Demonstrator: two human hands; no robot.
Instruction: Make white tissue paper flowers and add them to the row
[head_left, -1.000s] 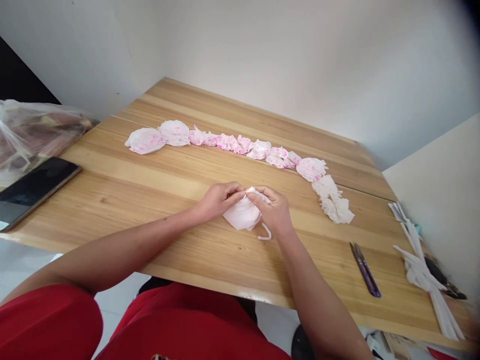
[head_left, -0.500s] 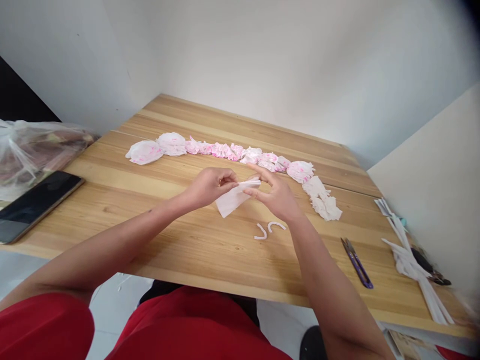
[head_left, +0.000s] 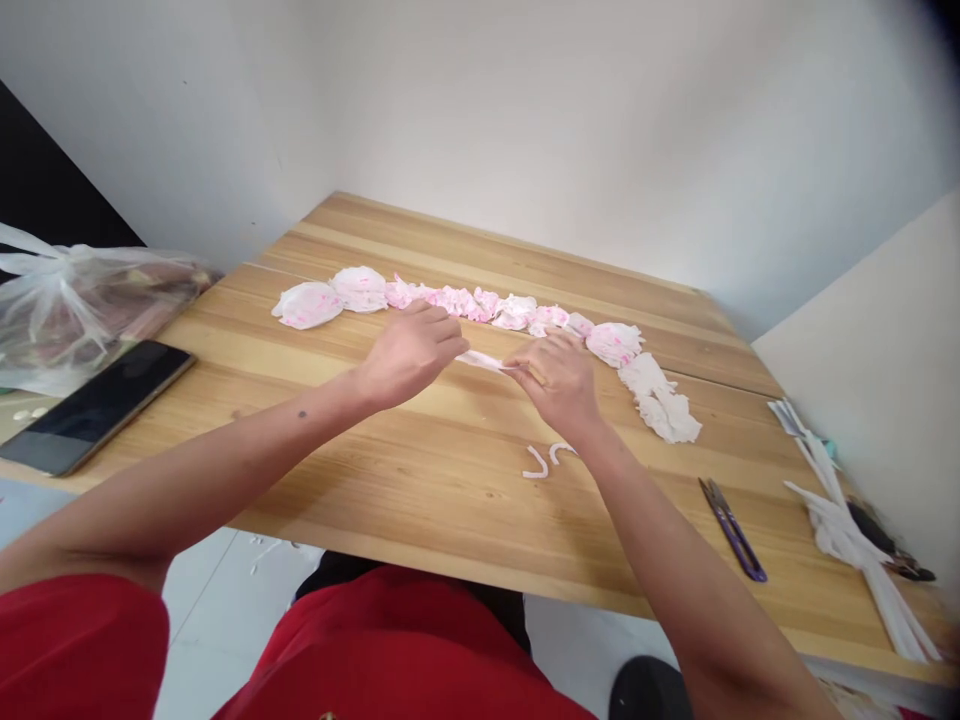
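Pinching a thin folded white strip point(head_left: 484, 360) at both ends, left hand point(head_left: 409, 352) and right hand point(head_left: 556, 378) closed on it, just in front of the long row of pink-and-white ruffled rosettes point(head_left: 480, 303). Roughly a dozen ruffles already laid out there, so probably well along. Right of the row: purple thread snips point(head_left: 733, 530) and a bundle of flat white strips point(head_left: 847, 530), not yet used. Two tiny curved white offcuts point(head_left: 546, 458) lying nearer than the row.

both bare forearms stretched forward, angled inward; left hand point(head_left: 409, 350) knuckles up, fingers curled into a pinch; right hand point(head_left: 559, 378) near it, fingertips pinched toward the left.
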